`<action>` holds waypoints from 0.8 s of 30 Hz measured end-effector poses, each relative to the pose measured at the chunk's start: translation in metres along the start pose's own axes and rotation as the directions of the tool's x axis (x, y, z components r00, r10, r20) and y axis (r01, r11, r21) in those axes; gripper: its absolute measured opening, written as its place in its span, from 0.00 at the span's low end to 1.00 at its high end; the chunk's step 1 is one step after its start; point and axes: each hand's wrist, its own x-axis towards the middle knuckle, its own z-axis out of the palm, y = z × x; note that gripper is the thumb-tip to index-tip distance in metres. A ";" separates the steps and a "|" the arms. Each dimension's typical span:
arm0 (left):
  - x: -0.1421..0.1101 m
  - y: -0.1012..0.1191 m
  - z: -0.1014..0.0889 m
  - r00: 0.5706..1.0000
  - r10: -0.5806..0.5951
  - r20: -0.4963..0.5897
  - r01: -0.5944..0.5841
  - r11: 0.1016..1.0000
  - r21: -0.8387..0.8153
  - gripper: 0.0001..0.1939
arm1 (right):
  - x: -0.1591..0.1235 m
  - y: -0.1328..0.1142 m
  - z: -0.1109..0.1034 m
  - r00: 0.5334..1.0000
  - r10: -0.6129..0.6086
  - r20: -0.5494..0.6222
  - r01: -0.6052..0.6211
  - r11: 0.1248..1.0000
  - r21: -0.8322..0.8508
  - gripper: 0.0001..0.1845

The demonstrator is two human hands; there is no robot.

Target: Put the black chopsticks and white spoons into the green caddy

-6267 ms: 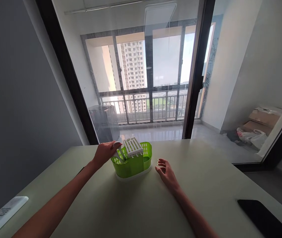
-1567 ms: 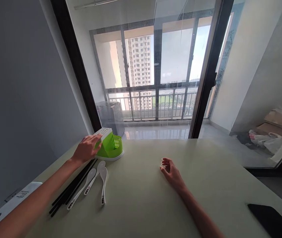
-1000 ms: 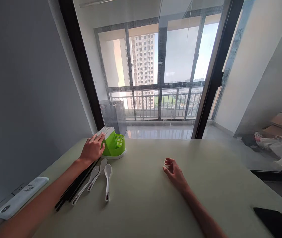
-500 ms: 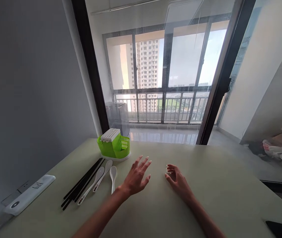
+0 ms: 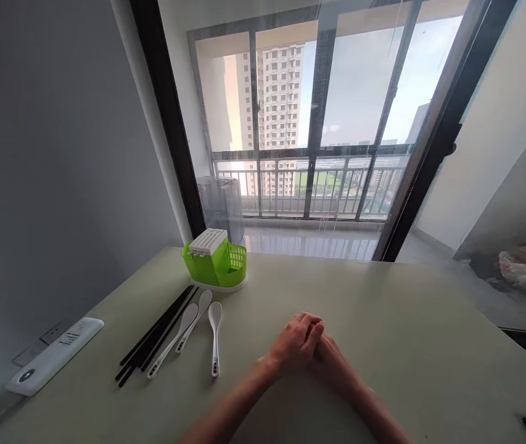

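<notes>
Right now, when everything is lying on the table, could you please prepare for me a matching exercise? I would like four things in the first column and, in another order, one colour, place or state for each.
Column one
1. Basket
2. Chopsticks
3. Spoons
4. Left hand

Column two
A. Black, lying close together in a bunch
B. Resting over the right hand
C. Bright green, near the far edge of the table
D. Three, white, with dark marks near the handle ends

Right pairs: 1-C, 2-A, 3-D, 4-B
</notes>
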 end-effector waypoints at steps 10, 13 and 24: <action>-0.012 -0.003 -0.006 0.999 -0.025 -0.037 0.021 0.993 -0.115 0.15 | -0.007 -0.003 0.000 0.994 -0.089 0.068 0.096 0.989 -0.109 0.11; -0.014 -0.003 -0.008 0.999 -0.042 -0.033 0.037 0.990 -0.139 0.15 | -0.009 -0.002 0.002 0.993 -0.101 0.063 0.108 0.986 -0.125 0.13; -0.014 -0.002 -0.014 0.994 -0.106 0.002 0.104 0.973 -0.206 0.15 | -0.005 -0.006 0.001 0.985 -0.170 0.037 0.173 0.977 -0.124 0.21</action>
